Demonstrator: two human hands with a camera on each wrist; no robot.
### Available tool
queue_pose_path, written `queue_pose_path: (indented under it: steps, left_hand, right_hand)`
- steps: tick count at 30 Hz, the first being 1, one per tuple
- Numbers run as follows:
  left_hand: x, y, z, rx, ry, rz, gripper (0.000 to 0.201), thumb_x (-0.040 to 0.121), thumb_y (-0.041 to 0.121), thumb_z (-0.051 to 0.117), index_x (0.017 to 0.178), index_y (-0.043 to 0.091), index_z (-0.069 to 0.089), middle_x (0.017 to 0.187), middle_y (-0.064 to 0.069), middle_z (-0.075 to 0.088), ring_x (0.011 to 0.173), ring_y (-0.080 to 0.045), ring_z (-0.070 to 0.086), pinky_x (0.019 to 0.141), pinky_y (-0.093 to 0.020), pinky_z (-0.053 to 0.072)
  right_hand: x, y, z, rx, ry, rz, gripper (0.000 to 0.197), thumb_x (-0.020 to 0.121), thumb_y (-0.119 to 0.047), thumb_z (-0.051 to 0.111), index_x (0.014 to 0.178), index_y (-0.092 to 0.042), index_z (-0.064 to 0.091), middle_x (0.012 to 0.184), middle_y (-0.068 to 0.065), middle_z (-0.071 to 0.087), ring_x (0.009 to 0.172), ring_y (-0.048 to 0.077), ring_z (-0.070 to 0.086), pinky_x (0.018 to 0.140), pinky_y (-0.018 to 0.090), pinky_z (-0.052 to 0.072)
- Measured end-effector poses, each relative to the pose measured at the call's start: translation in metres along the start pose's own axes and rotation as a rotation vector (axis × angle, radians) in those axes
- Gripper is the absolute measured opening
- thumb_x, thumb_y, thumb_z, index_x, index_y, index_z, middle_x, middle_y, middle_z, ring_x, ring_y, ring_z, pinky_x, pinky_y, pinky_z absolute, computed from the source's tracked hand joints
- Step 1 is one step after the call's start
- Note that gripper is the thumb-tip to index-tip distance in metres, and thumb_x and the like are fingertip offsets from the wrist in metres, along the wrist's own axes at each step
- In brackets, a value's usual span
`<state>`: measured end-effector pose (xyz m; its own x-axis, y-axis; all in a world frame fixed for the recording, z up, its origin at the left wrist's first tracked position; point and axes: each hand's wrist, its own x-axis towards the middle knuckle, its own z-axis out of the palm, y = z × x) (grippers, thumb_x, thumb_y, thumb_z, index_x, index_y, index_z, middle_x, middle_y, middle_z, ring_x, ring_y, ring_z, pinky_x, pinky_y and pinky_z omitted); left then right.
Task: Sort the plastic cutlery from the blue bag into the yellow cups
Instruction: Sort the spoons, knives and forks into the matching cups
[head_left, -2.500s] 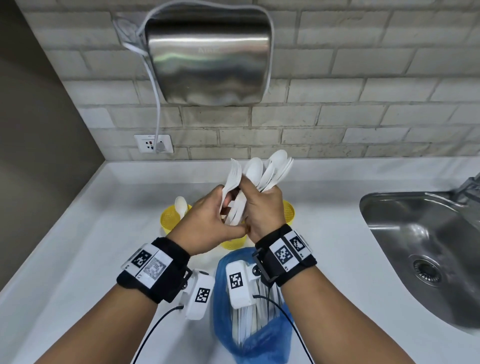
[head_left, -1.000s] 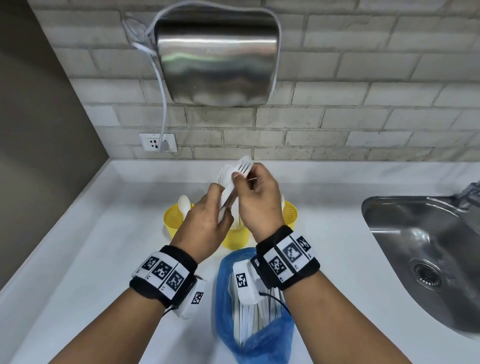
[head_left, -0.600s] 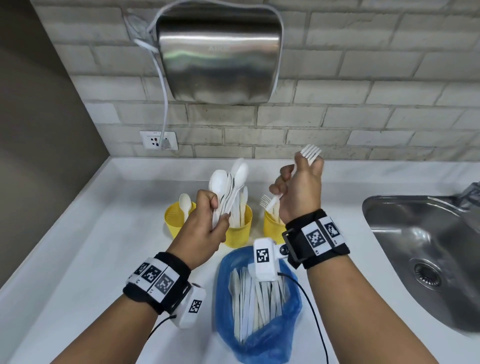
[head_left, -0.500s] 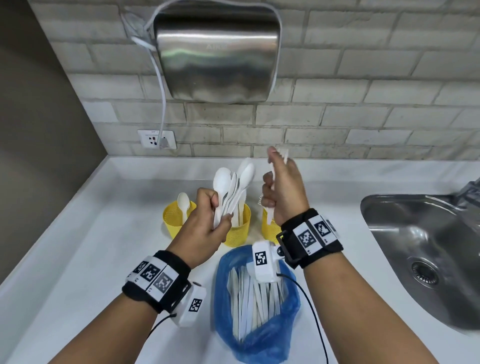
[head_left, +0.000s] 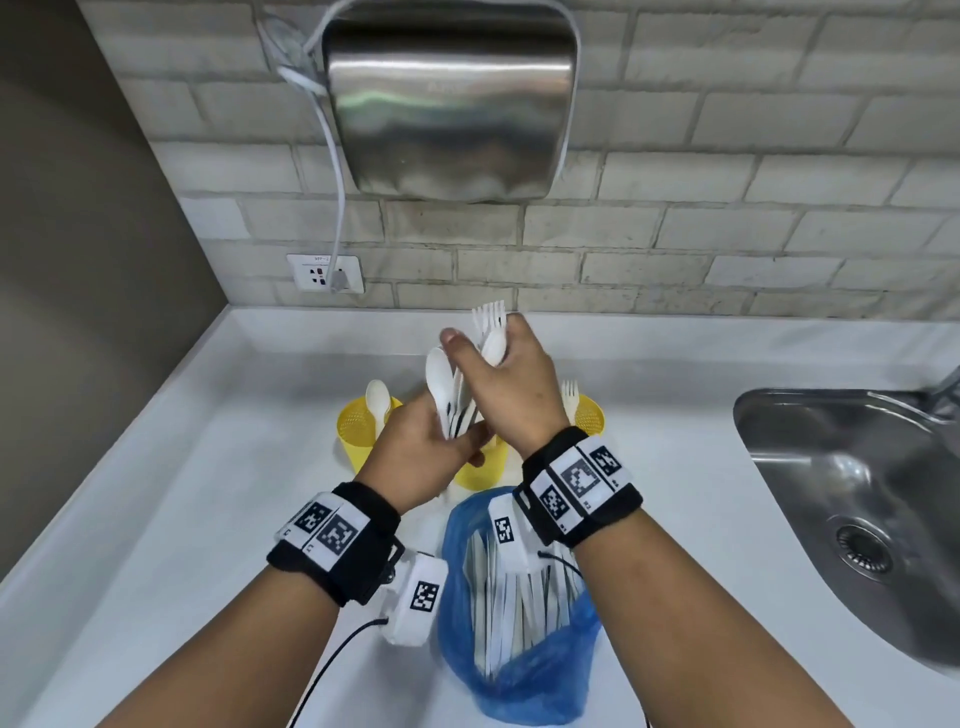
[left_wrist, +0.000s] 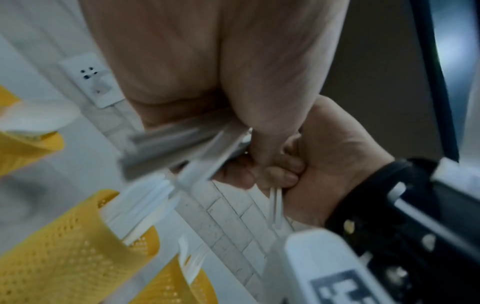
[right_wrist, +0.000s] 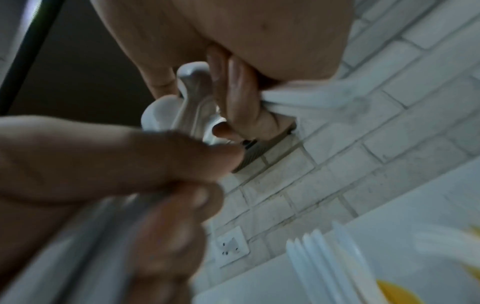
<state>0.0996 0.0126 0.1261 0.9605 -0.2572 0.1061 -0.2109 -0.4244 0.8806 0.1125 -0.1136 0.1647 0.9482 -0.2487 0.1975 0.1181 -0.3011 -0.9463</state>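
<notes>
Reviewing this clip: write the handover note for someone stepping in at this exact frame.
Left hand: grips a bundle of white spoons by the handles, above the middle yellow cup.
Right hand: reaches into that bundle, holding forks with tines up.
Done: one spoon stands in the left cup, forks in the right cup.
Left: split and cup the held pieces, then empty the blue bag, which holds plenty of cutlery.

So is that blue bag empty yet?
No. The blue bag lies open on the counter with many white cutlery handles still inside.
</notes>
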Motion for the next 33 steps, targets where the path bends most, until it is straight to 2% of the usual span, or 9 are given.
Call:
queue_pose_path:
  steps: [4,9,13,16,19,21,27,30,33]
  left_hand:
    - [0.0,0.001,-0.003,0.091,0.006,-0.038,0.018,0.094,0.022,0.072,0.079,0.02,0.06,0.062,-0.003,0.066,0.054,-0.012,0.065,0.051,-0.036,0.054]
    - [0.008,0.015,0.004,0.109,0.015,-0.009,0.014,0.09,0.008,0.069,0.078,0.015,0.065,0.058,-0.003,0.066,0.044,-0.005,0.061,0.04,-0.025,0.045]
    - [0.014,0.015,0.005,0.103,0.036,-0.009,0.012,0.089,0.003,0.06,0.084,0.014,0.064,0.057,0.001,0.063,0.049,-0.006,0.063,0.042,-0.02,0.045]
    - [0.013,0.012,0.006,0.096,0.08,0.029,0.009,0.09,0.006,0.061,0.098,0.009,0.063,0.07,-0.01,0.067,0.063,-0.025,0.068,0.046,-0.037,0.052]
    - [0.013,0.014,0.006,0.115,0.088,0.02,0.023,0.085,-0.002,0.062,0.068,0.012,0.059,0.046,0.007,0.059,0.047,-0.004,0.058,0.047,-0.026,0.043]
    - [0.012,0.016,0.003,0.11,0.061,-0.02,0.034,0.081,-0.002,0.066,0.058,0.018,0.053,0.044,0.007,0.055,0.047,-0.008,0.054,0.049,-0.026,0.039]
    - [0.014,0.01,-0.026,0.041,-0.292,-0.022,0.027,0.073,0.038,0.085,0.089,0.019,0.074,0.081,-0.012,0.073,0.078,-0.012,0.065,0.072,-0.035,0.052]
    - [0.018,0.013,-0.031,0.091,-0.281,0.019,0.017,0.074,0.017,0.088,0.083,0.014,0.074,0.075,0.006,0.074,0.07,-0.007,0.067,0.067,-0.028,0.055]
    - [0.025,0.009,-0.029,0.2,-0.235,0.054,0.026,0.069,0.029,0.083,0.09,0.02,0.07,0.083,0.002,0.075,0.08,-0.017,0.072,0.073,-0.043,0.062]
  right_hand:
    - [0.012,-0.015,-0.02,-0.075,0.103,-0.103,0.048,0.084,-0.066,0.063,0.093,-0.022,0.046,0.076,-0.004,0.062,0.067,0.012,0.06,0.064,0.035,0.051]
    - [0.005,-0.022,-0.007,-0.578,-0.226,-0.201,0.05,0.09,-0.075,0.042,0.102,-0.026,0.041,0.107,0.001,0.067,0.094,0.029,0.063,0.081,0.043,0.049]
    - [0.001,-0.015,-0.007,-0.489,-0.12,-0.23,0.061,0.077,-0.082,0.054,0.095,-0.026,0.037,0.089,-0.005,0.063,0.083,0.025,0.062,0.073,0.042,0.053]
    - [-0.003,-0.01,-0.005,-0.48,-0.097,-0.251,0.063,0.074,-0.075,0.064,0.097,-0.027,0.031,0.084,-0.005,0.061,0.079,0.029,0.06,0.068,0.041,0.051]
    - [-0.006,-0.004,-0.001,-0.432,-0.033,-0.309,0.049,0.085,-0.053,0.066,0.099,-0.027,0.026,0.082,0.0,0.062,0.076,0.032,0.06,0.069,0.043,0.053]
    - [-0.005,-0.002,-0.002,-0.422,-0.017,-0.361,0.042,0.09,-0.041,0.065,0.102,-0.025,0.028,0.079,0.0,0.061,0.075,0.033,0.06,0.068,0.041,0.051]
    - [0.001,-0.003,-0.016,-0.376,-0.208,-0.497,0.044,0.088,-0.039,0.069,0.11,-0.019,0.038,0.075,0.0,0.064,0.071,0.032,0.06,0.066,0.042,0.051]
    - [0.004,-0.005,-0.016,-0.403,-0.291,-0.552,0.048,0.085,-0.043,0.071,0.109,-0.019,0.038,0.075,-0.002,0.062,0.071,0.03,0.06,0.066,0.043,0.052]
    - [0.003,-0.007,-0.012,-0.394,-0.336,-0.516,0.058,0.077,-0.057,0.074,0.105,-0.023,0.036,0.076,-0.006,0.06,0.073,0.027,0.06,0.067,0.041,0.052]
